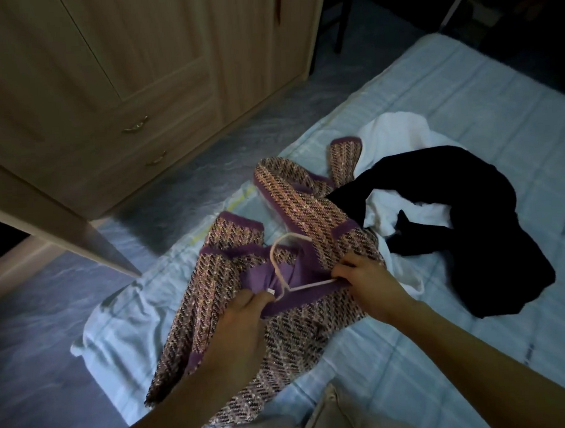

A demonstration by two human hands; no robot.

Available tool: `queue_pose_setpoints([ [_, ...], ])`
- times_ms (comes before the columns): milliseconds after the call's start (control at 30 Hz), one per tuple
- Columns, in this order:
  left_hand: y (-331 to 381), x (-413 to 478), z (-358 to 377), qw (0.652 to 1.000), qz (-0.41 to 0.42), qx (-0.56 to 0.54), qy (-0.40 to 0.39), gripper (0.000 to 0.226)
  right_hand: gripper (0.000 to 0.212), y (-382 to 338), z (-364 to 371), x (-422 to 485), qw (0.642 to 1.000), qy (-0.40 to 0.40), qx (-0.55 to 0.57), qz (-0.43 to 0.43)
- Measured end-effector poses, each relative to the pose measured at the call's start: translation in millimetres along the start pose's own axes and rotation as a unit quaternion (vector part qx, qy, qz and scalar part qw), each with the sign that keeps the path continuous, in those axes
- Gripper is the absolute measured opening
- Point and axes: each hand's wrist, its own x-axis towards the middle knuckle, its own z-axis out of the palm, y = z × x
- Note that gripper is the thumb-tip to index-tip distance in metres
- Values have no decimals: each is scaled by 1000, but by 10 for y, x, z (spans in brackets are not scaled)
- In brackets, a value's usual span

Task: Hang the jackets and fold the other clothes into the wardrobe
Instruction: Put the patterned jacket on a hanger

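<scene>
Well, the wooden wardrobe (139,74) fills the upper left. Its front doors are closed and two drawers with metal handles (135,124) sit low down. The edge of an open door (64,220) juts in from the left. A bed with a pale blue checked sheet (464,108) takes up the right and lower part of the view, with grey floor between it and the wardrobe.

On the sheet, near the bed's corner, lies the jacket (307,212), a pink and dark tweed with purple trim. It is spread out, with its sleeves reaching up toward the wardrobe. A black garment (468,205) lies crumpled just to its right, overlapping a white garment (397,134) and touching the jacket's edge.

The left hand (240,322) has its fingers curled, gripping the jacket's purple collar. The right hand (365,281) pinches the jacket's other shoulder together with one end of a thin pink hanger (278,262). The hanger rests on the open neck of the jacket, hook pointing up toward the sleeves.
</scene>
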Motion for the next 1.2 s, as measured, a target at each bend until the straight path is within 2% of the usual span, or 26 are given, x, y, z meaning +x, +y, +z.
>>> queue_pose_setpoints([
  [200, 193, -91, -462, 997, 52, 6, 49, 44, 38, -218, -502, -152, 998, 57, 14, -39],
  [400, 624, -292, -854, 986, 151, 43, 56, 52, 39, -430, -1083, -615, 996, 86, 24, -31],
  [533, 1021, -471, -1161, 974, 203, 81, 64, 46, 38, -555, -1404, -1018, 990, 133, 34, -11],
  [667, 1374, -707, -1478, 959, 239, 121, 89, 35, 45, -719, -1657, -1434, 979, 191, 64, -24],
  [800, 1705, -986, -1770, 949, 265, 132, 105, 28, 42, -913, -1858, -1869, 962, 262, 68, -32],
  [967, 2141, -1156, -2147, 930, 314, 136, 132, 32, 30, -1174, -2190, -2399, 936, 342, 80, -22],
  [1200, 2666, -1134, -2593, 889, 409, 129, 162, 38, 28, -1551, -2718, -3027, 903, 424, 68, 20],
])
